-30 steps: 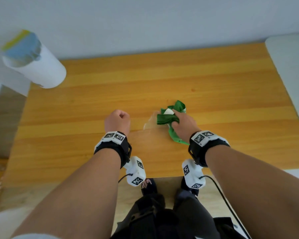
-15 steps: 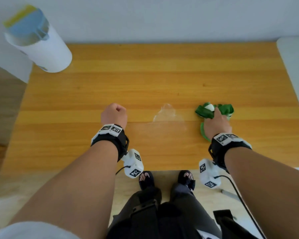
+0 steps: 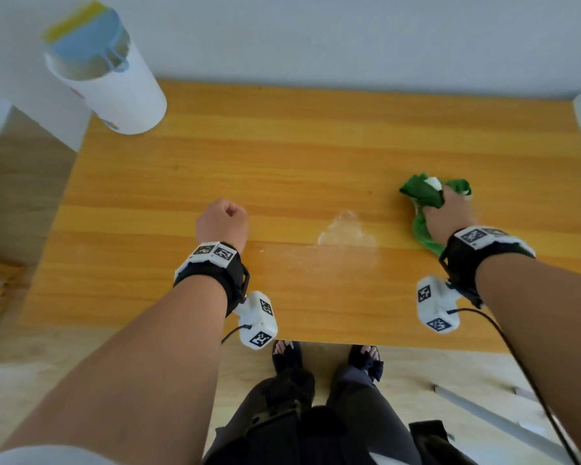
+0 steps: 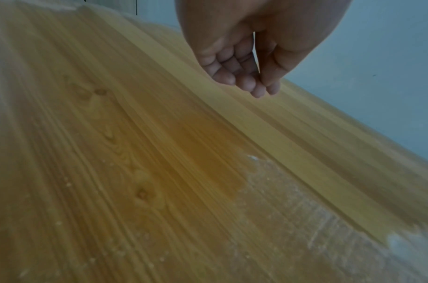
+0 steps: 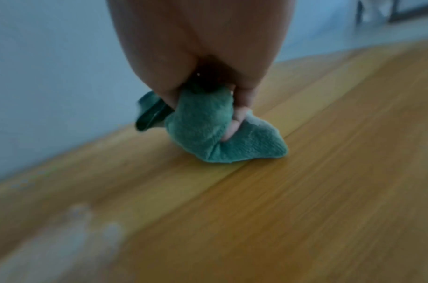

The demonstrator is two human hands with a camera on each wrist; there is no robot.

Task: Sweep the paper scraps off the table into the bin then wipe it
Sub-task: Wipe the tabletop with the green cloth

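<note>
The cloth (image 3: 423,196) lies on the table's (image 3: 282,156) right side (bin (image 3: 114,92) far left).

Glossy wood-grain table (image 3: 282,156), fuzzy green terry cloth (image 5: 203,122), smooth white plastic bin (image 3: 121,92)

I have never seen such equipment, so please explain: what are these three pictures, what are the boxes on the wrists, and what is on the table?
A person works with bare hands; no robot. The white boxes strapped to the wrists are cameras. The wide picture comes from a head camera looking down; the other two look along each hand. The right hand grips a green cloth against the wooden table. The left hand is a fist holding nothing. A pale wet-looking smear lies between them. A white bin stands by the table's far left corner.
</note>
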